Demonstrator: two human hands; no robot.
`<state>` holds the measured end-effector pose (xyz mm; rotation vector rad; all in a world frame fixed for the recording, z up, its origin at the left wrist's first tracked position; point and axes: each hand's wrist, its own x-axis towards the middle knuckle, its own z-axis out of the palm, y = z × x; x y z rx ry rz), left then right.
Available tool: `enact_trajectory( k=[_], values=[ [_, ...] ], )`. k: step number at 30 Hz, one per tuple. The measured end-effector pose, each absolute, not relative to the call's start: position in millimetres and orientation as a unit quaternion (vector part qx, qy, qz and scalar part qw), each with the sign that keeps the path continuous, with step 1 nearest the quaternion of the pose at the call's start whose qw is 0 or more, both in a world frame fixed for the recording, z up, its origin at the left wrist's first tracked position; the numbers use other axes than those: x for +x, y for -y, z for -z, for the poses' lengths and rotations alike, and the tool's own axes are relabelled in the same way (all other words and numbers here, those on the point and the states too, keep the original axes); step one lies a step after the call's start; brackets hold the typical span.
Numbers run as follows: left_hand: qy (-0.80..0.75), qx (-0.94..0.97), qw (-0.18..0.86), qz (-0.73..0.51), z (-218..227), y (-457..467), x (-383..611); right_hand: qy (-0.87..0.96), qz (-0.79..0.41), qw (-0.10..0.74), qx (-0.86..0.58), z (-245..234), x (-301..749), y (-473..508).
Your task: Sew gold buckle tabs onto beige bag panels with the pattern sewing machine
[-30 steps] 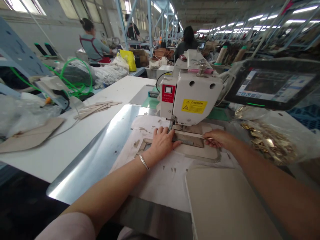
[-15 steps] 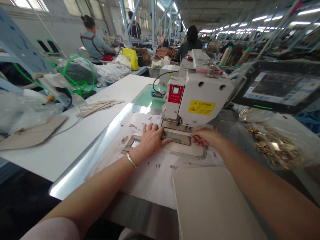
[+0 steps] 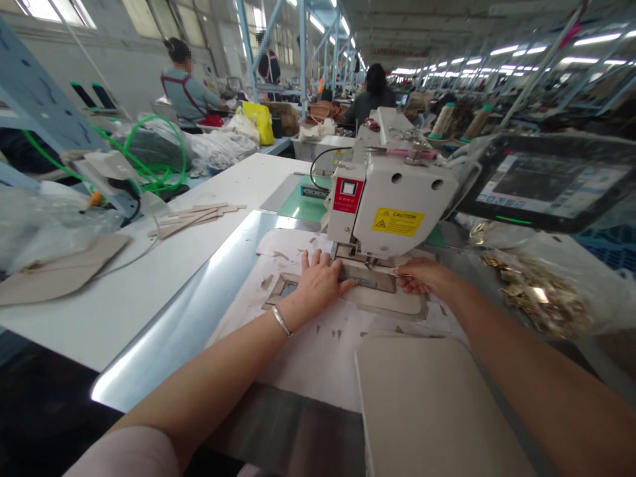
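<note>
My left hand (image 3: pixel 320 288) lies flat with fingers spread on a white template sheet (image 3: pixel 298 358), just left of the sewing machine's needle area. Its fingertips touch the left end of a narrow beige strip (image 3: pixel 375 266) that runs under the machine head (image 3: pixel 397 192). At the strip's right end my right hand (image 3: pixel 420 277) is closed in a pinch on it. Below the strip is a slot in the template with a small metal piece (image 3: pixel 365 282) inside. A smaller framed opening (image 3: pixel 288 289) shows left of my left wrist.
Stacked beige panels (image 3: pixel 427 391) lie in front of the template. Loose beige strips (image 3: pixel 199 215) and a larger panel (image 3: pixel 64 271) are on the white table at left. Gold metal parts (image 3: pixel 541 298) in plastic and a control screen (image 3: pixel 551 182) stand right. Co-workers (image 3: pixel 186 89) sit beyond.
The template sheet, with the strip and both my hands on it, has shifted right relative to the machine head. The hands' grip and pose look the same.
</note>
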<state>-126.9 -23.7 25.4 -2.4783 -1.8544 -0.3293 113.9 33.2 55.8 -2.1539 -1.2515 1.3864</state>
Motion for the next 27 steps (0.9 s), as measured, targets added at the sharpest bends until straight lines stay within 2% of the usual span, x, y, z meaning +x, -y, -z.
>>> enact_trajectory(
  k=[18, 23, 27],
  values=[
    [0.510, -0.851, -0.035, 0.121, -17.3, 44.6, -90.3, 0.412, -0.460, 0.178, -0.766, -47.1, 195.1, -24.7],
    [0.515, -0.849, -0.028, 0.111, -31.5, 55.2, -79.7, 0.414, -0.464, 0.191, -0.760, -44.1, 197.7, -24.9],
    [0.437, -0.891, -0.074, 0.101, -47.5, 76.1, -61.0, 0.424, -0.454, 0.190, -0.760, -46.9, 193.9, -23.1]
  ],
)
